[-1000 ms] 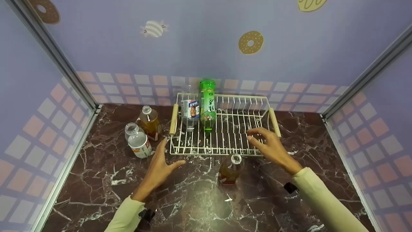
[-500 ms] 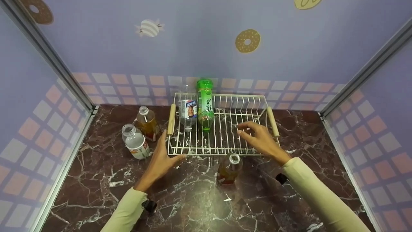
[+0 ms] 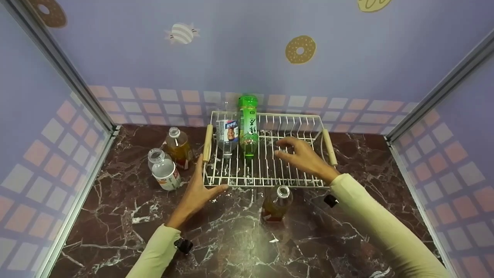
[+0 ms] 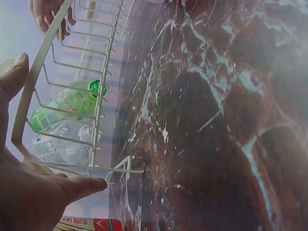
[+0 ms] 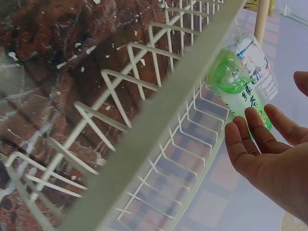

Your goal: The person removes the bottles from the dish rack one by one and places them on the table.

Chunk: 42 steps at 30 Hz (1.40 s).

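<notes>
A white wire rack [image 3: 270,180] with wooden handles stands against the back wall. Two bottles lie side by side in its left part: a clear one with a blue-and-white label [image 3: 228,133] and a green tea bottle [image 3: 249,127], their narrower ends toward me. My left hand [image 3: 195,195] is at the rack's front left corner, fingers and thumb spread, thumb along the front edge; whether it touches the wire I cannot tell. Over the rack's right half hovers my right hand [image 3: 303,156], fingers loosely bent and holding nothing, to the right of the green bottle.
Left of the rack stand a bottle of amber drink [image 3: 179,148] and a clear bottle with a white label [image 3: 166,173]. Another amber bottle [image 3: 276,204] stands upright just before the rack's front edge. Panel walls close in the marble-patterned surface [image 3: 231,247] at back and sides.
My right hand has moved left and slightly back over the rack, toward the green bottle. The left hand has shifted slightly toward the rack's corner. The bottles stay where they were.
</notes>
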Available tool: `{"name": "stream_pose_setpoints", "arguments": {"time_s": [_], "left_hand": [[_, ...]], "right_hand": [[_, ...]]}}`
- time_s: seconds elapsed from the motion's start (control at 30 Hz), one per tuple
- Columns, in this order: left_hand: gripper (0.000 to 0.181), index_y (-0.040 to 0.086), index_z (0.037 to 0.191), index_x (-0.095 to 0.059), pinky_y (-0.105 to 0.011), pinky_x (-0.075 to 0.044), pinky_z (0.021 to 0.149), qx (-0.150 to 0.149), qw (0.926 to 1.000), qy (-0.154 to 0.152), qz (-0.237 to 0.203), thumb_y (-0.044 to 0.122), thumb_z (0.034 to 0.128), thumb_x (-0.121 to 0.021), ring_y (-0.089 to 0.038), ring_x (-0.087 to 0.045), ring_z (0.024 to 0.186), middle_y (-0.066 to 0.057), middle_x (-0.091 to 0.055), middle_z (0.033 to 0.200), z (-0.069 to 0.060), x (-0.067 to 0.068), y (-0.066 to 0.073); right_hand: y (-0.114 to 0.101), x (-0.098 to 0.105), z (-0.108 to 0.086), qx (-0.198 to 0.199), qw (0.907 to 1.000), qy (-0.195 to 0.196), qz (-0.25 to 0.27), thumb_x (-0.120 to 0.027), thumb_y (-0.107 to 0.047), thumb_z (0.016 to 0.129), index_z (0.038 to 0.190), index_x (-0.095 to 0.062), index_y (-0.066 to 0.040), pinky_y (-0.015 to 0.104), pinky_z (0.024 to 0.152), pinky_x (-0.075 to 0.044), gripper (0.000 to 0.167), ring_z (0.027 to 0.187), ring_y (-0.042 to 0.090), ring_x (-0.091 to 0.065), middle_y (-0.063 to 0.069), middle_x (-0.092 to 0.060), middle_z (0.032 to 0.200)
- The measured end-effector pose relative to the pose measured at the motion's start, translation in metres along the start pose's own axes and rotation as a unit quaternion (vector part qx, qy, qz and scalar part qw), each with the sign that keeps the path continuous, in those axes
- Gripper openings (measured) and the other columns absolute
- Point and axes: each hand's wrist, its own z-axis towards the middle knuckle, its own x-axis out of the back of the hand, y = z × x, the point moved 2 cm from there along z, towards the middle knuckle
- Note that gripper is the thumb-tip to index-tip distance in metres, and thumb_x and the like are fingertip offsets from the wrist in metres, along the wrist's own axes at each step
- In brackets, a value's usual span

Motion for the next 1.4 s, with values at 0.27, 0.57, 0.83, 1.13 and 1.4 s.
{"name": "stream_pose_setpoints", "arguments": {"time_s": [0.27, 0.57, 0.83, 1.13, 1.4], "left_hand": [[0.137, 0.013, 0.178, 0.003, -0.073, -0.014, 0.131, -0.005, 0.9999, 0.009, -0.009, 0.033, 0.0859, -0.097, -0.050, -0.016, 0.166, -0.025, -0.003, 0.182, 0.003, -0.004, -0.003], [0.135, 0.010, 0.177, 0.000, -0.070, -0.015, 0.133, -0.003, 0.9994, 0.020, -0.027, 0.028, 0.0861, -0.097, -0.048, -0.021, 0.165, -0.028, -0.009, 0.181, 0.002, -0.005, -0.003], [0.135, 0.011, 0.177, 0.000, -0.074, -0.020, 0.130, -0.011, 0.9983, 0.020, -0.055, 0.029, 0.0859, -0.097, -0.045, -0.038, 0.160, -0.029, -0.012, 0.180, 0.001, -0.008, -0.003], [0.133, 0.015, 0.178, -0.001, -0.076, -0.031, 0.125, -0.014, 0.9971, 0.021, -0.072, 0.029, 0.0866, -0.097, -0.045, -0.041, 0.158, -0.029, -0.013, 0.180, 0.000, -0.009, -0.003], [0.137, 0.017, 0.178, 0.000, -0.077, -0.033, 0.124, -0.007, 0.9966, 0.018, -0.080, 0.036, 0.0841, -0.098, -0.046, -0.042, 0.156, -0.028, -0.014, 0.180, -0.001, -0.008, -0.005]], "right_hand": [[-0.005, -0.003, 0.027, -0.006, 0.9995, -0.028, -0.013, -0.074, -0.031, 0.106, 0.151, -0.057, 0.006, 0.058, 0.121, -0.049, 0.061, 0.138, 0.042, -0.061, 0.026, -0.064, 0.149], [-0.003, -0.002, 0.052, -0.027, 0.9982, -0.054, -0.006, -0.074, -0.034, 0.106, 0.156, -0.053, 0.005, 0.060, 0.116, -0.053, 0.066, 0.137, 0.047, -0.061, 0.027, -0.057, 0.156], [0.009, -0.005, 0.069, -0.040, 0.9975, -0.057, 0.013, -0.076, -0.033, 0.105, 0.157, -0.052, 0.002, 0.058, 0.125, -0.045, 0.067, 0.146, 0.044, -0.054, 0.028, -0.056, 0.158], [0.010, -0.013, 0.086, -0.034, 0.9969, -0.070, -0.008, -0.076, -0.034, 0.105, 0.158, -0.050, 0.003, 0.059, 0.123, -0.046, 0.070, 0.143, 0.043, -0.056, 0.028, -0.057, 0.155], [0.008, -0.029, 0.106, -0.035, 0.9953, -0.090, 0.008, -0.078, -0.035, 0.104, 0.163, -0.042, 0.006, 0.057, 0.121, -0.049, 0.080, 0.142, 0.043, -0.057, 0.027, -0.056, 0.157]]}}
